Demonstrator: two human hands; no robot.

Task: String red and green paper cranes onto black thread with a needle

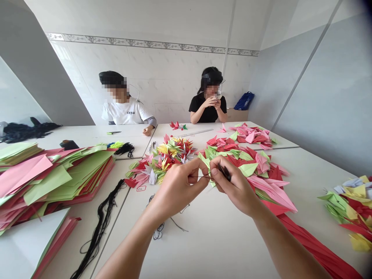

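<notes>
My left hand [181, 184] pinches a thin dark cord [202, 177] between thumb and fingers. The cord runs across to my right hand [236, 186], whose thumb and forefinger are closed on it. A small dark object [224, 173] is also tucked in my right hand; its kind is unclear. Both hands are above the white table, just in front of heaped folded paper cranes [174, 151] in red, pink, green and yellow. More folded paper pieces [247, 157] lie beyond my right hand. Loose black cord [158, 231] lies on the table below my left wrist.
Stacked coloured paper sheets [72, 174] stand at left, beside a long bundle of black cords [106, 215]. Red folded strips [316, 244] and another paper pile [353, 209] lie at right. Two people sit across the table; a ruler [197, 132] lies near them.
</notes>
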